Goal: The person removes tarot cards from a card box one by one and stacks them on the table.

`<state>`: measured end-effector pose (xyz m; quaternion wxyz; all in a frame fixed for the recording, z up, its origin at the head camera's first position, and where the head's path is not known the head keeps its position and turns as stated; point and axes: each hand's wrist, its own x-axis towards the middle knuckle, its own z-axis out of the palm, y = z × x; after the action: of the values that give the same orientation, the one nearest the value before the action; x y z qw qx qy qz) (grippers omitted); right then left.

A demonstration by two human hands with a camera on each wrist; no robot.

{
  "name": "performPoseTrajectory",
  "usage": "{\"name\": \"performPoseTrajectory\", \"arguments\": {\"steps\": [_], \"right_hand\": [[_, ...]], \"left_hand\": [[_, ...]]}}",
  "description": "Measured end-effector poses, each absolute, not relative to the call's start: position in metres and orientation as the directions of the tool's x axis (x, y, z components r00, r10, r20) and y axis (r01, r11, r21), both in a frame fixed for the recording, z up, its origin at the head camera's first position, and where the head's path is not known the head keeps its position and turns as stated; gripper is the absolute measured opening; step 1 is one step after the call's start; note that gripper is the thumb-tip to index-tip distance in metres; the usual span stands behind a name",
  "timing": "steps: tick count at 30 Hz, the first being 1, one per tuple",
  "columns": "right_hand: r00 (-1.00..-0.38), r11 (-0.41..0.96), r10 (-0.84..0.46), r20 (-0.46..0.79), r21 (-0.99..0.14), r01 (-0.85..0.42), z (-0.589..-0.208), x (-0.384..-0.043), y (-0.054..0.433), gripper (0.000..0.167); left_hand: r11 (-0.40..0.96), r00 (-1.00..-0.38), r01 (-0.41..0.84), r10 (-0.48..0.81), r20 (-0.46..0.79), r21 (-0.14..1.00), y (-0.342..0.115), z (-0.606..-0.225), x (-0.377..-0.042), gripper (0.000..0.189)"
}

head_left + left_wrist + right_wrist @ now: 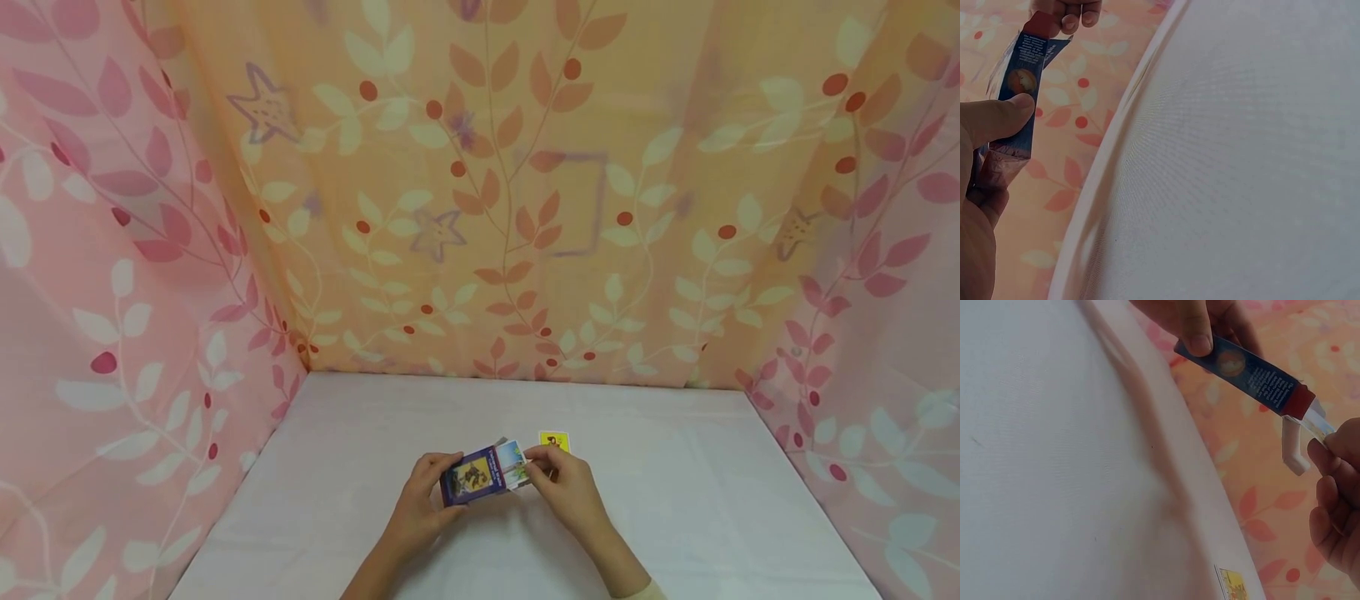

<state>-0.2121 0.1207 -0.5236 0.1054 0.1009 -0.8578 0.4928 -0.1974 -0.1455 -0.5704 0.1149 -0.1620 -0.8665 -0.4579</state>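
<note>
A dark blue card box (471,478) with a picture on its front is held by my left hand (418,510), thumb along one narrow side and fingers on the opposite side. Out of its open right end stick picture cards (512,455). My right hand (572,493) pinches a card between thumb and fingertips, just past that end. In the right wrist view, the box (1260,378) shows its red-edged mouth, and a pale flap (1292,447) hangs from it. The left wrist view shows the narrow side of the box (1021,81) under my left thumb.
A yellow card (555,439) with a small figure lies on the white table (675,483), just beyond my right hand. Leaf-patterned cloth (510,208) hangs behind the table, with pink cloth at the left and right sides.
</note>
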Motion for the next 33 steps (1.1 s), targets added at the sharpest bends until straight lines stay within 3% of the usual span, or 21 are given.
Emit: {"name": "performPoseTrajectory", "arguments": {"steps": [17, 33], "right_hand": [[-0.950, 0.494, -0.062, 0.305, -0.818, -0.295, -0.522, -0.214, 0.125, 0.013], [-0.909, 0.493, -0.045, 0.415, -0.782, -0.381, -0.515, -0.217, 0.137, 0.016]], "left_hand": [[0.509, -0.917, 0.395, 0.168, 0.361, 0.765, -0.146, -0.573, -0.199, 0.090], [0.503, -0.921, 0.386, 0.155, 0.359, 0.773, -0.147, -0.571, -0.199, 0.084]]}}
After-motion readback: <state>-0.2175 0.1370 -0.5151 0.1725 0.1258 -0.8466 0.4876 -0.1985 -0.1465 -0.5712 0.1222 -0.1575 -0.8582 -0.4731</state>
